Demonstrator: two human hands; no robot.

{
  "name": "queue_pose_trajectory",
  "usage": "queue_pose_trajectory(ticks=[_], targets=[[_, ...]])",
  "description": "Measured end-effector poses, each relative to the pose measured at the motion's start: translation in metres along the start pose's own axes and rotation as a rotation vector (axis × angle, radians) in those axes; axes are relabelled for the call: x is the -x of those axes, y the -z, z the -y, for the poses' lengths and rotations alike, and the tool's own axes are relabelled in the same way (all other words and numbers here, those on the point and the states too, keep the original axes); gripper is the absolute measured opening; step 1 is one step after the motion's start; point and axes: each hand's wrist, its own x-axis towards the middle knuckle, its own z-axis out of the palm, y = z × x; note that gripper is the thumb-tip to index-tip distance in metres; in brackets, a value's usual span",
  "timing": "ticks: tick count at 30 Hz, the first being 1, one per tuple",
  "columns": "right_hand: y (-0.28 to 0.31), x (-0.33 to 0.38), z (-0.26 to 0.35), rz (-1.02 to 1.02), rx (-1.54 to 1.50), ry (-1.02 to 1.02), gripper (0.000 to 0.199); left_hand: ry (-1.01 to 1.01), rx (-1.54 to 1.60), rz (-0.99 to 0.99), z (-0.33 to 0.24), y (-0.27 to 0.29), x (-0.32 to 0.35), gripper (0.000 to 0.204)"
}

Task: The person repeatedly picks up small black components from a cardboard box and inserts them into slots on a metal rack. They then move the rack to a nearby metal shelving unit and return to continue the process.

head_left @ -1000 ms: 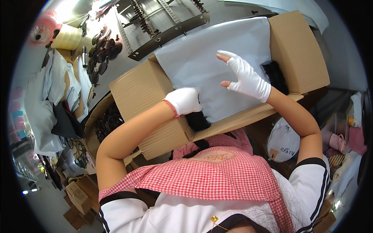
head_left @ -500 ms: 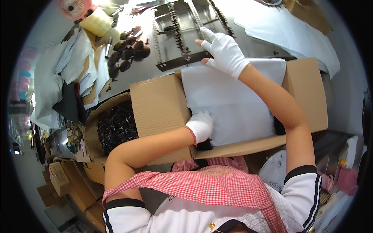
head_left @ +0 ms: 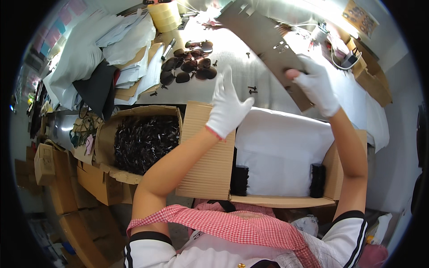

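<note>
My right hand [head_left: 318, 87], in a white glove with a bare thumb tip, grips the near end of a long metal rack [head_left: 268, 49]. The rack is lifted and tilted over the worktable, its flat side showing. My left hand [head_left: 227, 105], also gloved, holds nothing; its fingers are stretched out above the flap of an open cardboard box [head_left: 208, 156]. White sheeting [head_left: 281, 152] lies inside that box. Two black bundles, one at the left [head_left: 240, 178] and one at the right [head_left: 317, 178], show at the sheeting's near corners.
Dark sunglass lenses [head_left: 190, 62] lie on the metal worktable [head_left: 237, 53], with a few small dark pieces [head_left: 253, 89] nearer. A second box [head_left: 103, 149] at left holds many shiny dark pieces [head_left: 145, 143]. Papers and bags [head_left: 138, 58] are piled far left, beside yellow tape rolls [head_left: 164, 18].
My right hand has taken hold of the rack and raised it off the table. My left hand has moved from the white sheeting up and away. The view has shifted.
</note>
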Motion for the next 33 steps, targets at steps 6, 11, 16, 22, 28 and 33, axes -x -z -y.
queue_pose_trajectory(ticks=[6, 11, 16, 22, 28, 33], targets=[[0.019, 0.026, 0.092, -0.102, -0.177, 0.097, 0.065, -0.417, -0.191, -0.466, -0.035, 0.066, -0.067, 0.118], [-0.013, 0.022, 0.079, -0.116, -0.321, 0.133, 0.067, -0.808, -0.292, -0.585, -0.022, 0.144, -0.054, 0.090], [-0.079, 0.032, 0.052, -0.134, 0.216, 0.238, 0.045, -0.602, -0.505, -0.472, 0.017, 0.207, -0.046, 0.089], [-0.163, 0.019, 0.039, -0.034, -0.285, -0.071, 0.033, -0.516, -0.652, -0.238, 0.071, 0.261, -0.063, 0.089], [-0.112, -0.019, 0.000, -0.381, -0.409, -0.253, 0.030, -0.397, -0.660, -0.146, 0.124, 0.326, -0.045, 0.085], [-0.084, -0.052, -0.006, -0.711, -0.867, -0.525, 0.018, -0.306, -0.713, -0.110, 0.143, 0.359, 0.003, 0.083]])
